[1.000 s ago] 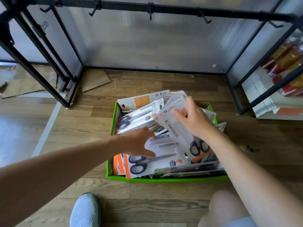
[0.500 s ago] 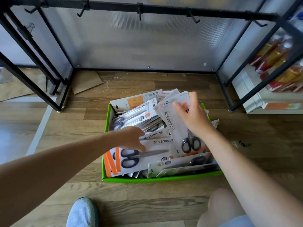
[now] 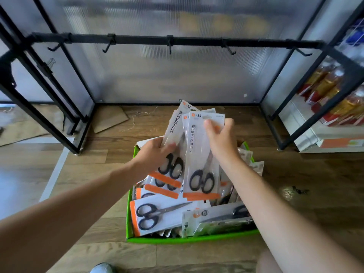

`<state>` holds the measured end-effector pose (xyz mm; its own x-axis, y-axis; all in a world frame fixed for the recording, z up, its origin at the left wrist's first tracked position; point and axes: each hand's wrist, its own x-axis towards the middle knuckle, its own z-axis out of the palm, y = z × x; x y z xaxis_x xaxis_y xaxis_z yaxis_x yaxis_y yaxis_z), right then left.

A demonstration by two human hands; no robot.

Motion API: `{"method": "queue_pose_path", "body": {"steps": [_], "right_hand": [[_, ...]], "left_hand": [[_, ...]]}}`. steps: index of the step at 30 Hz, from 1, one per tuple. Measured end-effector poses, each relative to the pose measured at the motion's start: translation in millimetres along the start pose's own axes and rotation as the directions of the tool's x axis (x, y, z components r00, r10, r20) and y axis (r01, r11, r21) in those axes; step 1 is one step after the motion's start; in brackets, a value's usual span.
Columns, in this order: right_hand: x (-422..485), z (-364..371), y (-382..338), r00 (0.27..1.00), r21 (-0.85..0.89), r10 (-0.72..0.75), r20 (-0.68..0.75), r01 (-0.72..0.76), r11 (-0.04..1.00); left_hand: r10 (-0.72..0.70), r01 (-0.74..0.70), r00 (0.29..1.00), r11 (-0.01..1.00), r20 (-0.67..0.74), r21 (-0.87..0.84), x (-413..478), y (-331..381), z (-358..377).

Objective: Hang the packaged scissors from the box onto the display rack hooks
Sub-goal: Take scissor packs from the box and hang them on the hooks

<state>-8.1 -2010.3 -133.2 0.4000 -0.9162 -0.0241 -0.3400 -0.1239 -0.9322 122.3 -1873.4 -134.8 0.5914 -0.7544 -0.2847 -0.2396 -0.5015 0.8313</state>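
- green box [image 3: 177, 240]: on the wooden floor [image 3: 295, 194], in front of the display rack [image 3: 197, 41]. It is full of packaged scissors lying flat and overlapping. The nearest flat pack [image 3: 157, 211] has its black handles to the left.
- left hand [image 3: 155, 152]: above the box, fingers and thumb curled round a fan of packs [image 3: 174, 133] held upright. There are perhaps two or three, but the overlap makes the count unsure.
- right hand [image 3: 222, 138]: pinches the upper part of the front pack [image 3: 202, 154], which is upright with handles down and an orange strip at the foot. It lies against the fan.
- display rack: a black rail beyond the box, higher than the held packs and apart from them. The middle hook [image 3: 169, 47] is one of five.
- cardboard scrap [image 3: 108, 120]: on the floor under the rack, to the left.
- shelf of packaged goods [image 3: 334, 99]: to the right of the rack.
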Motion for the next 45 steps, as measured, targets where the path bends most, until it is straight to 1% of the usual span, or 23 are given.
{"method": "queue_pose_path", "body": {"steps": [2,5,7,9,13,15,17,19,21,22,24,27,32,35,37,40,43,45], "right_hand": [[3,13,-7,0.998,0.028,0.064,-0.028,-0.063,0.998],[11,27,-13,0.983,0.153,0.173,-0.066,-0.162,0.975],[15,31,-18,0.972,0.221,0.228,-0.05,-0.212,0.952],[22,34,-24,0.966,0.221,0.259,-0.031,-0.246,0.944],[34,39,-42,0.959,0.126,0.285,-0.008,-0.281,0.951],[36,40,-53,0.964,0.138,0.267,0.012,-0.266,0.954],[32,40,-63,0.968,0.245,0.212,0.132,-0.239,0.94],[25,38,-70,0.96,0.313,0.117,0.256,-0.197,0.929],[19,36,-75,0.941,0.31,0.022,0.338,-0.134,0.941],[18,35,-77,0.935,0.29,-0.012,0.354,-0.097,0.952],[18,35,-80,0.934,0.265,-0.057,0.352,-0.041,0.963],[19,38,-89,0.947,0.241,-0.049,0.317,-0.031,0.97],[18,58,-115,0.955,0.169,-0.058,0.29,0.008,0.986],[19,80,-130,0.954,0.179,-0.069,0.291,0.017,0.984],[19,94,-138,0.952,0.161,-0.064,0.299,0.016,0.987],[16,117,-148,0.933,0.102,-0.1,0.345,0.068,0.992],[14,137,-158,0.905,0.077,-0.14,0.401,0.119,0.99],[14,151,-164,0.891,0.077,-0.14,0.432,0.118,0.99]], "left_hand": [[0.029,-0.031,0.999,0.994,-0.025,-0.101,-2,4,10],[0.018,-0.03,0.999,0.957,-0.043,-0.287,-3,9,13],[0.022,-0.037,0.998,0.944,-0.05,-0.328,-3,13,9],[0.029,-0.046,0.998,0.934,-0.055,-0.353,-1,19,7],[-0.006,-0.019,0.999,0.864,-0.048,-0.504,0,39,2],[-0.026,-0.012,0.997,0.858,-0.068,-0.513,3,47,-4],[-0.078,0.01,0.991,0.858,-0.111,-0.514,5,55,-15],[-0.098,0.016,0.986,0.858,-0.132,-0.514,3,60,-28],[-0.079,-0.015,0.982,0.876,-0.173,-0.482,-3,65,-39],[-0.071,-0.03,0.976,0.891,-0.204,-0.452,-8,67,-44],[-0.068,-0.046,0.962,0.914,-0.265,-0.404,-13,66,-51],[-0.074,-0.067,0.943,0.914,-0.326,-0.401,-18,62,-63],[-0.069,-0.079,0.95,0.889,-0.303,-0.451,-18,57,-82],[-0.04,-0.105,0.954,0.885,-0.299,-0.454,-14,52,-103],[-0.035,-0.112,0.946,0.898,-0.323,-0.426,-12,45,-122],[-0.085,-0.062,0.943,0.905,-0.321,-0.422,-9,26,-150],[-0.131,-0.067,0.937,0.842,-0.323,-0.535,-7,6,-172],[-0.158,-0.074,0.924,0.819,-0.347,-0.57,-6,-6,-186]]}}
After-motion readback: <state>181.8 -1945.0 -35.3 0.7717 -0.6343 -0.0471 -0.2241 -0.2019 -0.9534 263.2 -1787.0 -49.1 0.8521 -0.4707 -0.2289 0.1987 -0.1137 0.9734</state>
